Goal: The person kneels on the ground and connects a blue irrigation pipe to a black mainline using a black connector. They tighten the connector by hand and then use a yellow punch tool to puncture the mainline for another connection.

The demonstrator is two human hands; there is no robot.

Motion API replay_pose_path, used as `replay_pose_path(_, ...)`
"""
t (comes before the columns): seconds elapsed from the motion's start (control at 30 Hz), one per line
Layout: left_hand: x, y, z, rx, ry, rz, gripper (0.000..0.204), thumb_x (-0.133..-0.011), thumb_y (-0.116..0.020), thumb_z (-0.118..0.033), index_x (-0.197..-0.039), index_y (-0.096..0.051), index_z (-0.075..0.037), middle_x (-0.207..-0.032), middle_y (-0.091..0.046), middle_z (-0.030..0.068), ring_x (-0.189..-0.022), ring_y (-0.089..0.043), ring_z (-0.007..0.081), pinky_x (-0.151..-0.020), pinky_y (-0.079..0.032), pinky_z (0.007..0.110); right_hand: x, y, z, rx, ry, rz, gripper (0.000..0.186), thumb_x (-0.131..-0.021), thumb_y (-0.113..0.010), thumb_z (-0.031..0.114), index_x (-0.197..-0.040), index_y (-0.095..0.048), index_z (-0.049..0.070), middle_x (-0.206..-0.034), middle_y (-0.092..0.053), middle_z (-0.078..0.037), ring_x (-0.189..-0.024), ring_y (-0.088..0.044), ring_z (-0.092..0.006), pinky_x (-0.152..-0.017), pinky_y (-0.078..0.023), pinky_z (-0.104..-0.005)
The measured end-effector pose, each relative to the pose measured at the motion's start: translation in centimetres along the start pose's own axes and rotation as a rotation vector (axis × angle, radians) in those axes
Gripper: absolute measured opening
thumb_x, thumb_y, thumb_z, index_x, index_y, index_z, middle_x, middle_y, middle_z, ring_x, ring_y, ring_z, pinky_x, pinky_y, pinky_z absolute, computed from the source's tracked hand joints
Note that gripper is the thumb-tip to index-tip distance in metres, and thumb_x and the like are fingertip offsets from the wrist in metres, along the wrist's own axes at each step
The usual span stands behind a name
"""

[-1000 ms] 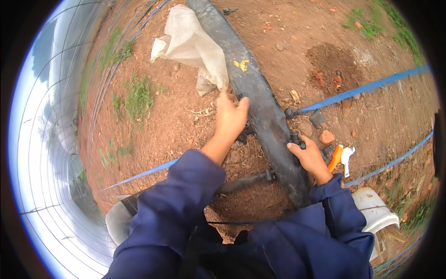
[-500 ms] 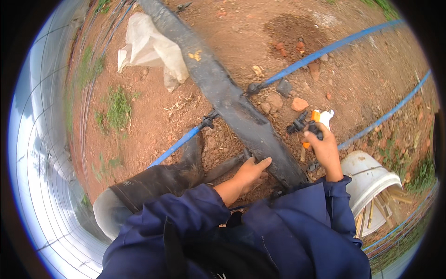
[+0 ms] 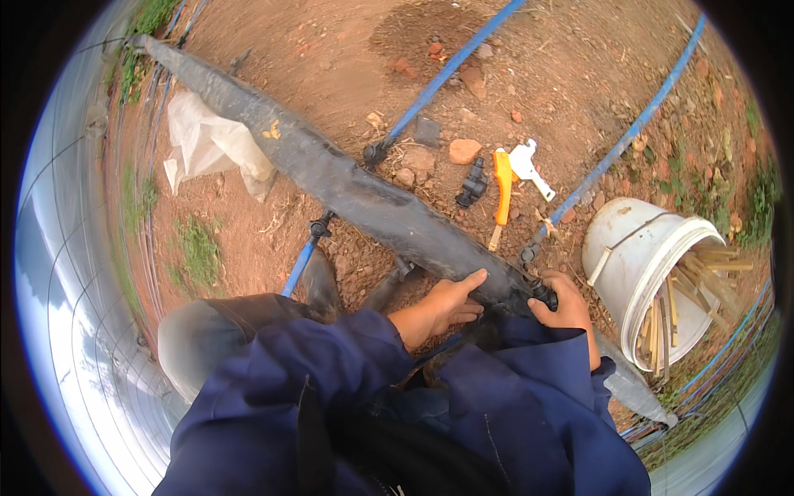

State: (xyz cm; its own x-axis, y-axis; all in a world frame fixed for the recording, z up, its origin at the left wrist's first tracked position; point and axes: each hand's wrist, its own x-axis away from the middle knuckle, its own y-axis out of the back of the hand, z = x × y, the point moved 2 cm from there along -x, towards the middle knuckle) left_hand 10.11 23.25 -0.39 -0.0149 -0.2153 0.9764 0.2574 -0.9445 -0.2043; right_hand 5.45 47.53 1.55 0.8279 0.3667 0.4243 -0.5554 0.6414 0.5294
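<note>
A broad, flattened black hose (image 3: 347, 186) runs diagonally across the soil in front of me. My left hand (image 3: 447, 307) lies at its near edge, thumb stretched out onto the hose and away from the loosely bent fingers; it holds nothing. At the hose's right part, my right hand (image 3: 571, 310) pinches a small black pipe fitting (image 3: 542, 291) against or just beside the hose; its far end is hidden by the fingers. Beyond the hose, another black fitting (image 3: 472, 183) rests on the ground, next to an orange-handled tool (image 3: 503, 188) and a white plastic tool (image 3: 528, 168).
A white bucket (image 3: 616, 236) of wooden sticks tips over at my right. Blue pipes (image 3: 451, 70) extend away from black connectors along the hose. Crumpled pale plastic sheeting (image 3: 211, 140) lies at left. Stones, including an orange one (image 3: 465, 150), dot the soil.
My right hand has come back from near the orange tool to the hose, carrying a black fitting. The view has swung right, showing more of the bucket. My left hand stays by the hose.
</note>
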Motion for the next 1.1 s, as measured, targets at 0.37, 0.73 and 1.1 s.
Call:
replay_pose_path(0.37, 2.0, -1.5, -1.2, -1.086, 0.034, 0.305, 0.067, -0.093, -0.058, -0.062, -0.109, -0.069, 0.002, -0.094, -0.074, 0.0178, -0.083, -0.072, 0.0329, -0.073, -0.057, 0.042, 1.4, -1.5, -1.3, -0.147, -0.349, 0.089, 0.043, -0.079, -0.078, 0.019, -0.116, -0.065, 0.0, -0.114, -0.067, -0.023, -0.105, -0.066, -0.0397, -0.091, -0.051, -0.0426)
replay_pose_path(0.73, 0.6, -2.2, -4.7, -2.061, -1.381, -0.132, 0.065, -0.083, -0.068, -0.02, -0.144, -0.049, -0.009, -0.132, -0.055, 0.0118, -0.121, -0.056, 0.0305, -0.111, -0.036, 0.051, -0.1, 0.4, -0.2, 0.038, -0.282, 0.056, 0.04, -0.081, -0.077, 0.016, -0.115, -0.06, 0.005, -0.107, -0.066, -0.021, -0.1, -0.065, -0.0399, -0.085, -0.051, -0.0441)
replay_pose_path(1.1, 0.3, -2.0, -4.7, -1.939, -1.553, -0.117, 0.025, -0.084, -0.061, -0.015, -0.108, -0.062, -0.011, -0.098, -0.061, 0.0056, -0.1, -0.061, 0.0239, -0.09, -0.042, 0.041, -2.5, 1.6, 1.6, 0.114, -0.185, 0.177, 0.035, -0.081, -0.076, 0.015, -0.114, -0.065, 0.007, -0.11, -0.065, -0.015, -0.103, -0.064, -0.0365, -0.086, -0.052, -0.0425)
